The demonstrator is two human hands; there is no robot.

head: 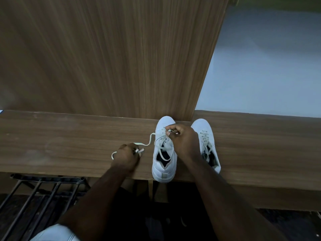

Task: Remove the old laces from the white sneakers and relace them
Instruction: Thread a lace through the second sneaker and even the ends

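Left hand (127, 153) pinched the lace (150, 139) end on the desk (69, 140). Right hand (184, 138) pinched lace at the left sneaker (165, 169) eyelets.

Left hand (127, 154) lower, fingers curled in a pinch; right hand (185, 139) reaches farther, likewise pinching.

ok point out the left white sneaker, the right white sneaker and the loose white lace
left white sneaker (164, 173): head view, heel
right white sneaker (202, 125): head view, toe
loose white lace (150, 139): head view, curved stretch over the ledge
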